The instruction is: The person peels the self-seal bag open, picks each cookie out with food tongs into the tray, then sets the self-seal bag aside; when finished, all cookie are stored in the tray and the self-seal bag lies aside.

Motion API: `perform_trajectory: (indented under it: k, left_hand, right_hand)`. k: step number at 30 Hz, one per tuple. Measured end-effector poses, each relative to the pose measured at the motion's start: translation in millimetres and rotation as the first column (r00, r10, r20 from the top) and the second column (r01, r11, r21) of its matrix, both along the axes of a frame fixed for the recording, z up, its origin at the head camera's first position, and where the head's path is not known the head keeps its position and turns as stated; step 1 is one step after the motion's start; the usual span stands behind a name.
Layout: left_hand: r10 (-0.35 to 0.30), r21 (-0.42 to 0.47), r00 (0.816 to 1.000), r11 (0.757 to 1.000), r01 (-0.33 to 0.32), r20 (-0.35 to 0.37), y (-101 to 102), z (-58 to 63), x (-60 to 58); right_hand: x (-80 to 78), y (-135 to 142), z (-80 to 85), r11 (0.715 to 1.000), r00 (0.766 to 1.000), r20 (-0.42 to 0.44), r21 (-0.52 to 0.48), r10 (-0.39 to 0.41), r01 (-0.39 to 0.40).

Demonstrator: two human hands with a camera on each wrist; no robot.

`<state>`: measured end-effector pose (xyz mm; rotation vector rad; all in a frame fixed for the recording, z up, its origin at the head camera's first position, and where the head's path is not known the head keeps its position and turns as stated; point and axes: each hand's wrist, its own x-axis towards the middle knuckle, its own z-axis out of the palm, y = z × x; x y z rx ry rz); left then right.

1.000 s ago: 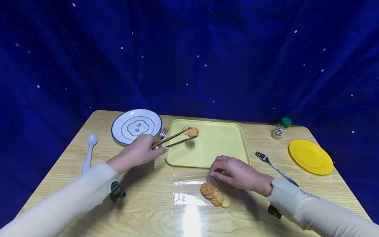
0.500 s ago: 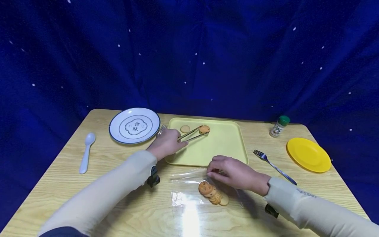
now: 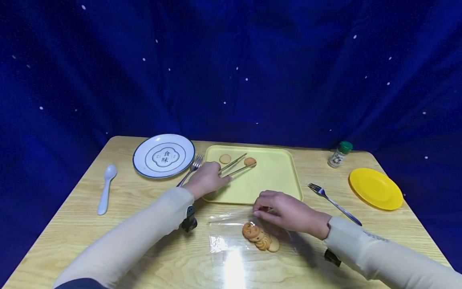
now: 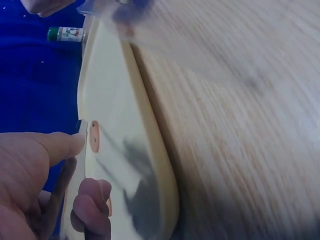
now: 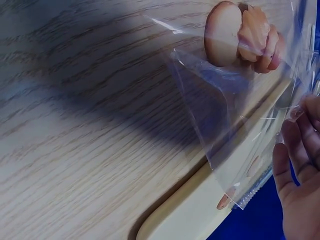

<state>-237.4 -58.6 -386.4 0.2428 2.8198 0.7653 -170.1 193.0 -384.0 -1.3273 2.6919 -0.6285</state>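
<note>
My left hand (image 3: pixel 208 176) grips a pair of thin metal tongs (image 3: pixel 234 162) over the pale yellow tray (image 3: pixel 270 180). Between the spread tips lies a round speckled cookie (image 3: pixel 250 161) on the tray; one tip overlaps it in the head view. A plainer round cookie (image 3: pixel 225 159) rests to its left. My right hand (image 3: pixel 285 208) pinches the upper edge of a clear plastic bag (image 5: pixel 200 110) just in front of the tray. Inside the bag several cookies (image 3: pixel 260 237) lie overlapped, some swirled, one pale. The left wrist view shows the speckled cookie (image 4: pixel 95 136) beside the tongs.
Left of the tray are a blue-rimmed white plate (image 3: pixel 148 162), a fork (image 3: pixel 195 164) and a pale plastic spoon (image 3: pixel 105 192). To the right lie another fork (image 3: pixel 333 202) and a yellow plate (image 3: pixel 375 188), with a green-capped shaker (image 3: pixel 340 154) behind them. A blue curtain (image 3: pixel 231 72) hangs behind.
The left hand has carried the speckled cookie rightward across the tray with the tongs, then the tips have parted around it. The right hand stays at the bag.
</note>
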Motion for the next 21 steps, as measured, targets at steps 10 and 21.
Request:
perform_trajectory:
  k: [10,21]
  left_hand:
    - [-0.073,0.018,0.987,0.997,0.076,-0.143,-37.9,29.9,27.0]
    - [-0.296,0.162,0.943,0.934,0.320,-0.154,-137.8,53.8,93.3]
  right_hand:
    - [-2.4,-2.0,1.4,1.000,0.999,-0.030,0.004,0.015,-0.015]
    - [-4.3,-2.3,0.4,1.000,1.000,0.025,0.021,0.000,0.000]
